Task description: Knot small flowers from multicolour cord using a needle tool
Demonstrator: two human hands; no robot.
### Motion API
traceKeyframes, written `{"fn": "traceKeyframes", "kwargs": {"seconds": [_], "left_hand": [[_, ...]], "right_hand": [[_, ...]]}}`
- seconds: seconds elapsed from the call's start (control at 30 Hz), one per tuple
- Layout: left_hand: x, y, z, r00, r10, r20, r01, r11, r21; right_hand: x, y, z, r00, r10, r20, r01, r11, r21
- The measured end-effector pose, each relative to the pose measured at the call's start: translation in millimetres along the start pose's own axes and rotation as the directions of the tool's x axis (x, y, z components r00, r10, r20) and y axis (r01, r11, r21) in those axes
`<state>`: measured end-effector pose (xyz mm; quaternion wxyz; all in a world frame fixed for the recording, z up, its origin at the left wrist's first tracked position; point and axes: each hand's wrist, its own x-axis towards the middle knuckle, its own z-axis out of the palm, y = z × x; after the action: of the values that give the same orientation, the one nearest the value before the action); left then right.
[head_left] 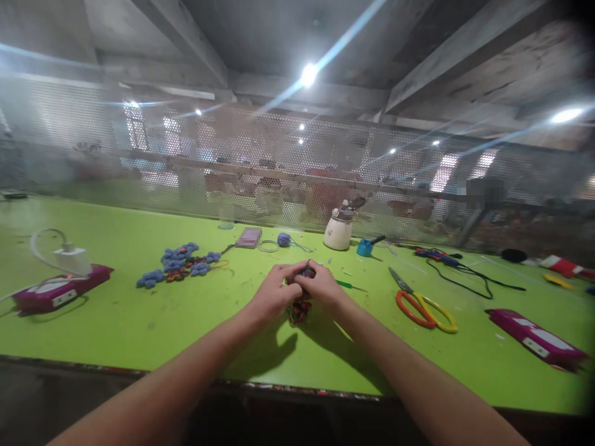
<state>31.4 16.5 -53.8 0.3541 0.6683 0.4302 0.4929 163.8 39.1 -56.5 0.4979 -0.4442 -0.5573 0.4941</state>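
Note:
Above the middle of the green table (195, 334), my left hand (277, 286) and my right hand (321, 284) come together with bent fingers. Both are closed on a small bundle of dark multicoloured yarn (300, 311), which hangs below the fingers with orange strands showing. Its upper part is mostly hidden by the fingers. Just right of my right hand lies a thin tool with a green handle, like a crochet hook (344, 284). Off to the left are blue crocheted flowers (199, 269) joined with dark orange-flecked pieces.
Orange-and-yellow-handled scissors (421, 308) lie to the right, near a purple power strip (534, 337). Another power strip (51, 294) with a white plug is at left. A cream bottle (338, 232), blue pot (365, 248) and yarn ball (283, 239) stand behind, before a perforated screen (260, 167).

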Motion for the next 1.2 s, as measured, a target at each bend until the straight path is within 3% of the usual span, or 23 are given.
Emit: {"fn": "traceKeyframes", "kwargs": {"seconds": [0.1, 0.2, 0.3, 0.4, 0.57, 0.7, 0.8, 0.9, 1.0, 1.1, 1.2], "left_hand": [[-4.1, -4.6, 5.0, 0.988, -0.109, -0.109, 0.109, 0.994, -0.008], [-10.0, -12.8, 5.6, 0.970, -0.204, -0.134, 0.207, 0.978, 0.008], [-17.0, -17.4, 9.3, 0.971, -0.229, -0.065, 0.232, 0.972, 0.036], [-19.9, -18.3, 20.3, 0.983, -0.186, 0.006, 0.185, 0.981, 0.065], [-10.9, -22.9, 31.1, 0.972, -0.204, 0.116, 0.197, 0.978, 0.071], [-6.5, -16.7, 7.2, 0.917, -0.221, 0.333, 0.232, 0.973, 0.006], [-6.2, -3.3, -23.0, 0.835, -0.195, 0.515, 0.263, 0.963, -0.060], [-6.0, 3.9, -45.6, 0.788, -0.146, 0.599, 0.283, 0.948, -0.142], [-8.2, -2.0, -53.6, 0.806, -0.095, 0.584, 0.294, 0.921, -0.256], [-12.6, -13.8, -54.7, 0.861, -0.068, 0.505, 0.282, 0.889, -0.362], [-15.2, -22.6, -57.6, 0.906, -0.071, 0.416, 0.267, 0.860, -0.434]], "right_hand": [[1.6, -0.7, -0.9, 0.998, 0.054, -0.012, -0.052, 0.991, 0.123], [3.2, -4.2, -5.5, 0.997, 0.078, -0.024, -0.070, 0.968, 0.240], [4.0, -7.2, -7.4, 0.995, 0.095, -0.040, -0.077, 0.942, 0.326], [2.7, -9.0, -4.0, 0.994, 0.090, -0.064, -0.059, 0.920, 0.388], [-0.3, -14.2, -1.8, 0.997, 0.050, -0.057, -0.021, 0.905, 0.424], [2.6, -24.8, -20.7, 0.994, 0.072, 0.079, -0.097, 0.919, 0.383], [5.2, -36.4, -43.4, 0.950, 0.181, 0.254, -0.254, 0.922, 0.293], [7.2, -46.0, -61.9, 0.924, 0.237, 0.299, -0.316, 0.916, 0.249], [13.6, -48.3, -73.7, 0.959, 0.211, 0.189, -0.261, 0.920, 0.292], [27.0, -42.8, -86.1, 0.988, 0.150, -0.041, -0.126, 0.924, 0.362], [42.2, -33.4, -104.6, 0.948, 0.120, -0.295, 0.006, 0.920, 0.392]]}}
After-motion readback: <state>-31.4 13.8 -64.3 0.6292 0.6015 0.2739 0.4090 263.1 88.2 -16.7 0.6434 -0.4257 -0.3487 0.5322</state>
